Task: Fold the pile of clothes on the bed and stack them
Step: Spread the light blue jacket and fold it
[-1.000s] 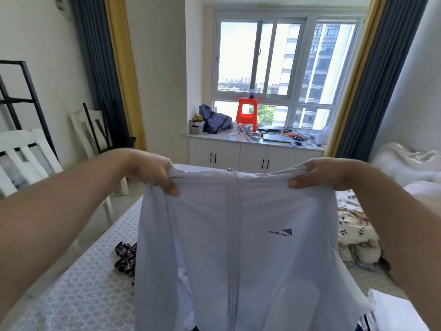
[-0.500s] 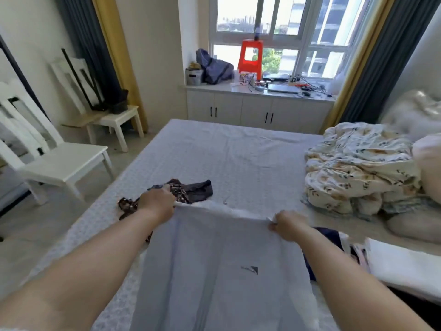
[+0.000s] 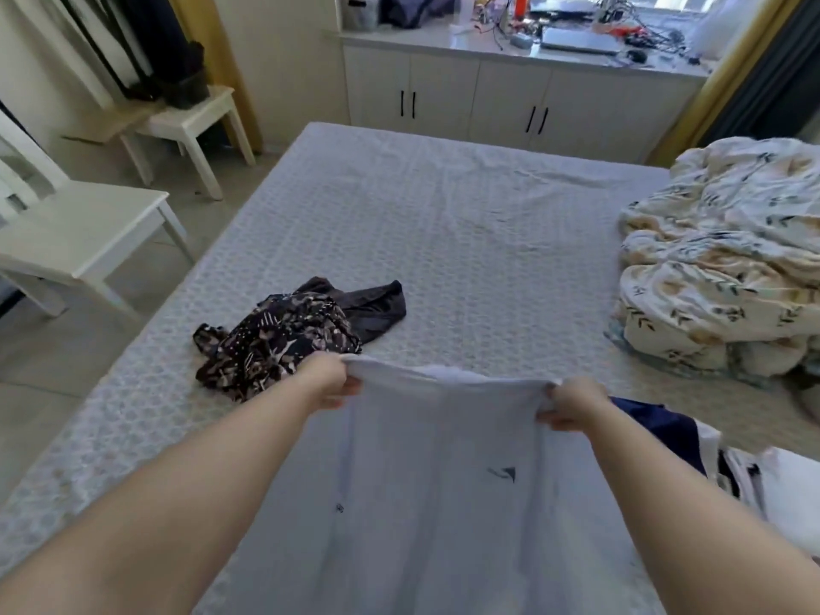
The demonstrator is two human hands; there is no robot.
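A pale grey zip jacket [image 3: 443,490] with a small dark logo lies spread front-up on the bed [image 3: 443,241], stretching toward me. My left hand [image 3: 330,379] grips its far left shoulder and my right hand [image 3: 572,403] grips its far right shoulder, both low over the sheet. Just beyond my left hand lies a crumpled dark floral garment [image 3: 275,339] with a dark grey piece [image 3: 377,304] beside it. A navy and white garment [image 3: 674,430] sits right of my right forearm, partly hidden by it.
A rumpled floral duvet [image 3: 727,259] fills the bed's right side. White folded fabric [image 3: 794,494] lies at the lower right. Two white chairs [image 3: 84,233] stand on the floor at left. A white cabinet [image 3: 510,99] with clutter on top runs along the far wall.
The jacket went from held up in the air to laid down on the bed. Both hands came down with it and the view tilted downward.
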